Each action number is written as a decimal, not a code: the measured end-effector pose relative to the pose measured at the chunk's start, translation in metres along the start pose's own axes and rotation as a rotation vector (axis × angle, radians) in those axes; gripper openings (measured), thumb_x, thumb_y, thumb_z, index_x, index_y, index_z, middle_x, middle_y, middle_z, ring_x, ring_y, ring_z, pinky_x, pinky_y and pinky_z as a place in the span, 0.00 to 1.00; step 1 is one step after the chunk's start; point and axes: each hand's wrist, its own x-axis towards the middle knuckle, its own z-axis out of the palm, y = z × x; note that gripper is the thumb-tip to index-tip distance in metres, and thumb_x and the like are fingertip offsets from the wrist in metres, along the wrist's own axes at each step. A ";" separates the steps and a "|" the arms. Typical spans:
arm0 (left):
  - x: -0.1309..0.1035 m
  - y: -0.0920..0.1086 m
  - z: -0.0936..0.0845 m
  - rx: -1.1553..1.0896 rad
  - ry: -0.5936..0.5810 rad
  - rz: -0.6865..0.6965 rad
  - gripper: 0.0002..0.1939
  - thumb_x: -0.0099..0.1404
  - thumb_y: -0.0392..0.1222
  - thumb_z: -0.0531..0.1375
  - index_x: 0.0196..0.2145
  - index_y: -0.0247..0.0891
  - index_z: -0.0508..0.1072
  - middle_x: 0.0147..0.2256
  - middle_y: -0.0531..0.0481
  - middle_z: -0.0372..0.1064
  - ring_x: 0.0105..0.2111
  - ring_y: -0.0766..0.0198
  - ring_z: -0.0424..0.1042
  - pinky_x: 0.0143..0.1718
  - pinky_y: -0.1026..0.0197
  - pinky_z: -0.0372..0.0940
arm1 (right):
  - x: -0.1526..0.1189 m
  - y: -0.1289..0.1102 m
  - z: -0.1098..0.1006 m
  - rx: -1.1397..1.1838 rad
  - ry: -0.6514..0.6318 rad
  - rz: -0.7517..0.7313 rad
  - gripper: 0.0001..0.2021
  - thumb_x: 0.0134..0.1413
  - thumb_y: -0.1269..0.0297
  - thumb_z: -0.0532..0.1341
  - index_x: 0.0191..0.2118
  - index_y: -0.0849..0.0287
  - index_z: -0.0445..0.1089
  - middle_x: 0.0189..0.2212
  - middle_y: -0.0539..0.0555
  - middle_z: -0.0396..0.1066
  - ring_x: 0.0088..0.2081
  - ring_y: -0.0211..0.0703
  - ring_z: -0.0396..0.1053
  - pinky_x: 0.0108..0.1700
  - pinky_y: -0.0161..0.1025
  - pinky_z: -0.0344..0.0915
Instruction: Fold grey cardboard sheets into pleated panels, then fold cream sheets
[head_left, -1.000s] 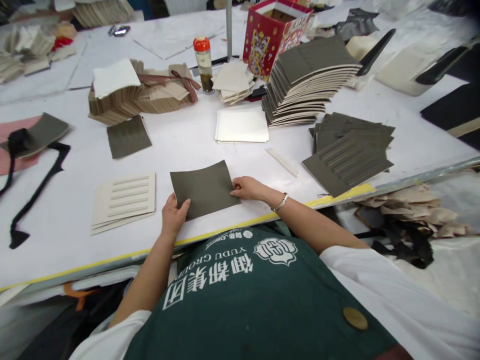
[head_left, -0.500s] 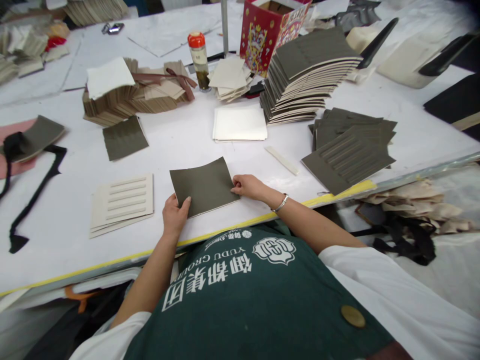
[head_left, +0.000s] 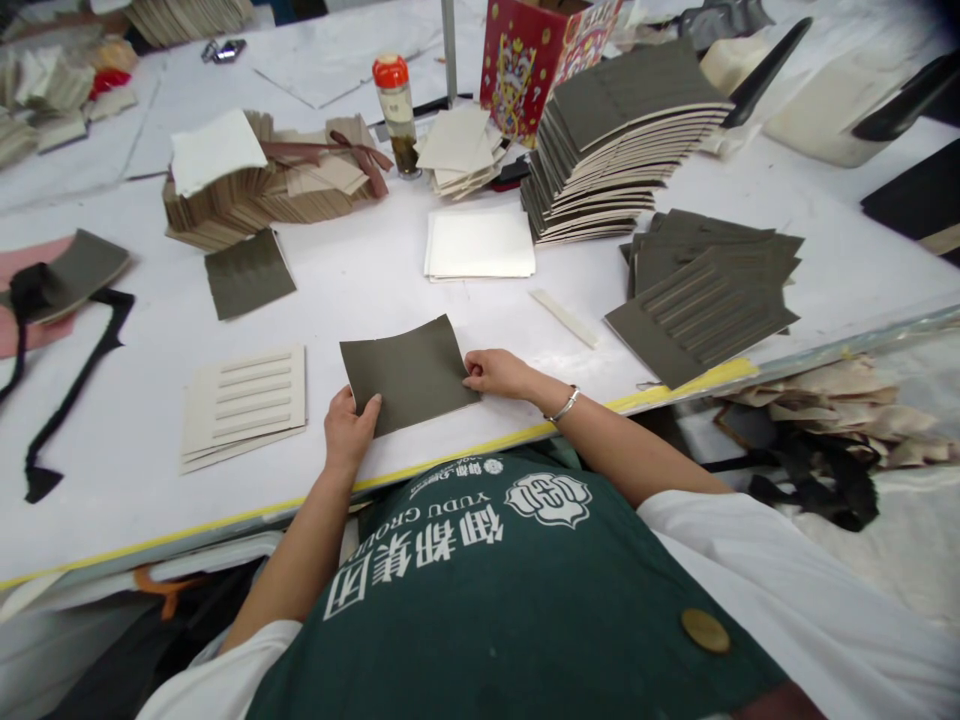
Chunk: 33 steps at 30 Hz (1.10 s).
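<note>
A dark olive-grey panel, slightly curved and with a pale lower edge, is held between both hands just over the table's front edge. My left hand grips its lower left corner, thumb on top. At the right edge, my right hand pinches it with curled fingers. Left of the panel lies a small pile of cream panels, the top one with raised ribs. To the right, dark ribbed panels lie fanned out, and a thin white strip rests between them and my right hand.
Farther back are white sheets, a tall stack of dark panels, a red box, an orange-lidded bottle and a long row of tan pieces. A single dark panel and black straps lie leftward.
Both hands keep the same hold on the panel, which has hardly moved. The view has shifted very slightly.
</note>
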 end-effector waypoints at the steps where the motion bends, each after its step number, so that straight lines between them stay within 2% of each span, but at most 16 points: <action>1: 0.000 0.000 0.000 0.000 0.000 0.000 0.18 0.57 0.49 0.52 0.38 0.36 0.73 0.43 0.46 0.69 0.43 0.55 0.67 0.46 0.56 0.62 | 0.000 0.000 0.000 -0.005 -0.002 0.000 0.03 0.46 0.67 0.58 0.30 0.59 0.65 0.23 0.48 0.69 0.25 0.34 0.62 0.27 0.30 0.51; 18: 0.000 -0.001 0.002 0.004 0.021 0.027 0.18 0.57 0.49 0.52 0.38 0.37 0.73 0.42 0.46 0.70 0.44 0.56 0.67 0.46 0.57 0.61 | -0.003 0.003 0.007 -0.099 0.026 -0.023 0.04 0.47 0.65 0.57 0.32 0.58 0.65 0.26 0.48 0.70 0.26 0.35 0.62 0.27 0.32 0.49; 23: -0.001 -0.001 0.002 0.019 0.019 0.028 0.18 0.57 0.49 0.52 0.39 0.37 0.72 0.42 0.46 0.69 0.44 0.56 0.67 0.47 0.57 0.61 | -0.006 -0.003 0.009 -0.166 0.065 -0.006 0.04 0.47 0.65 0.56 0.32 0.57 0.64 0.27 0.49 0.70 0.26 0.37 0.62 0.26 0.33 0.48; 33: 0.000 -0.006 0.004 -0.001 0.002 0.041 0.17 0.57 0.48 0.53 0.39 0.37 0.73 0.45 0.47 0.68 0.46 0.55 0.65 0.49 0.56 0.60 | -0.011 -0.008 0.010 -0.199 0.056 0.015 0.05 0.48 0.66 0.56 0.34 0.57 0.65 0.29 0.50 0.71 0.28 0.38 0.64 0.27 0.33 0.50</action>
